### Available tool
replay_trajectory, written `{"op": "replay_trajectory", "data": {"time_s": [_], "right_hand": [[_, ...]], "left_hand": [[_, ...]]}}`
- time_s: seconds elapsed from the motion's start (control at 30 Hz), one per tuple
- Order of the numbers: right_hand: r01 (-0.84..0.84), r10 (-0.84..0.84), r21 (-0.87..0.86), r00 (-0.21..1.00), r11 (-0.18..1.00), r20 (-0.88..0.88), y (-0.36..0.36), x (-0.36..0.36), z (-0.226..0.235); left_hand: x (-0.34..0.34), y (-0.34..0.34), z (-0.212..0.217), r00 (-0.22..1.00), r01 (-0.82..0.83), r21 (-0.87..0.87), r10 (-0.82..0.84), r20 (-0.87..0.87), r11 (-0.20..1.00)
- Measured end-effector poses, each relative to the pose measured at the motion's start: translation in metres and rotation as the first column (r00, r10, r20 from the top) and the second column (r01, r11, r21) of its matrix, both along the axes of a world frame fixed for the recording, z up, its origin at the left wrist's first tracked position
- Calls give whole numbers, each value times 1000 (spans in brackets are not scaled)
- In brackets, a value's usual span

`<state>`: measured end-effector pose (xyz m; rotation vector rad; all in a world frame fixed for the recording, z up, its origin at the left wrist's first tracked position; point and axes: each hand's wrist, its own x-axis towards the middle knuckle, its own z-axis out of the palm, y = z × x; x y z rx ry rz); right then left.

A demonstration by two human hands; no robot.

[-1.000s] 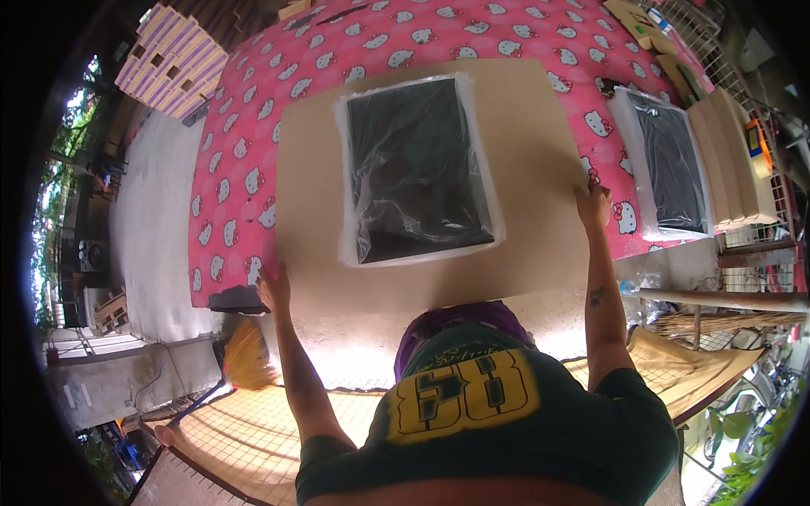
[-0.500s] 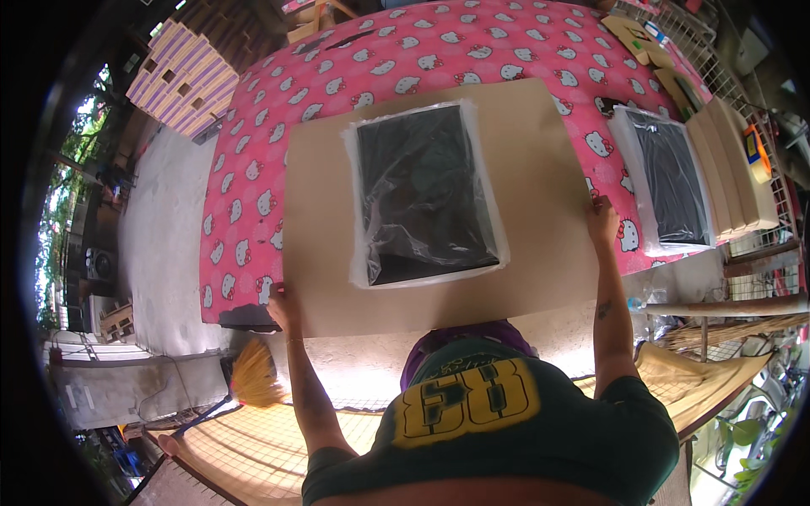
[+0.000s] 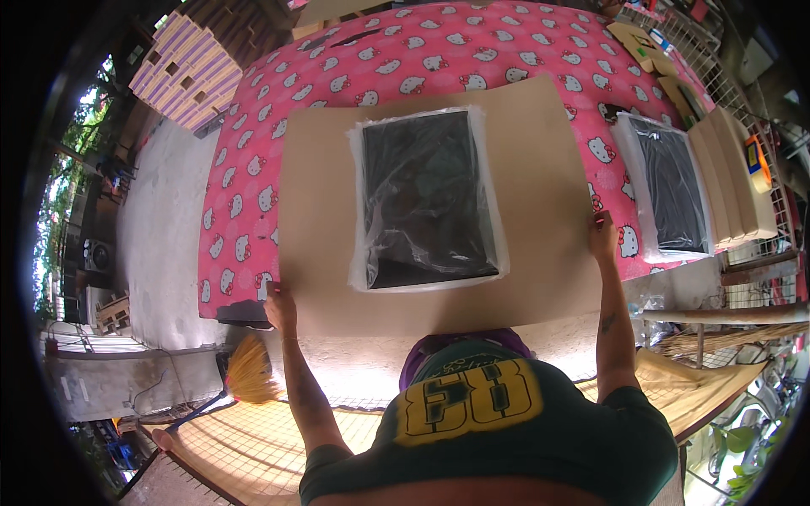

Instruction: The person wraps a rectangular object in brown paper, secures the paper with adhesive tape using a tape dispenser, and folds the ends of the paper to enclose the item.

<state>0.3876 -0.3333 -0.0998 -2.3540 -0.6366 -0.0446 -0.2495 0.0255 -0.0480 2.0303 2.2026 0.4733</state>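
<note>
A large brown cardboard sheet (image 3: 540, 185) spreads in front of me over a table with a pink cat-patterned cover. On it, a little left of its middle, lies a flat black panel (image 3: 426, 198) sealed in clear plastic with pale edges. My left hand (image 3: 281, 308) grips the sheet's left edge near its near corner. At the right edge, farther up, my right hand (image 3: 602, 234) pinches the sheet. Both hands have their fingers closed on the cardboard, and its right side is slightly bowed.
A second plastic-wrapped black panel (image 3: 669, 187) lies at the table's right edge. Beside it are stacked cardboard pieces (image 3: 732, 181) with an orange tape dispenser (image 3: 758, 160) on top. Stacked cartons (image 3: 187, 74) stand at the far left. A straw broom (image 3: 251, 371) is low on the left.
The cardboard sheet has shifted slightly left, and its far edge now bows more. Both hands keep their hold; the right has come a little nearer to me.
</note>
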Motion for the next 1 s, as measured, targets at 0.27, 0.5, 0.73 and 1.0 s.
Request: {"op": "replay_trajectory", "data": {"time_s": [0.27,0.5,0.73,1.0], "right_hand": [[36,-37,-26,999,999,-24,-20,-16,6],[-14,27,-180,997,983,69,-2,-34,52],[-281,479,478,798,832,-366,21,-51,89],[-429,789,699,521,572,-325,110,-160,150]], "left_hand": [[-14,-10,-14,1000,20,6,-20,-3,1000],[-18,-12,5,968,248,388,-238,-75,888],[28,-44,81,835,475,81,-477,272,877],[141,-115,153,588,606,136,-557,587,784]]}}
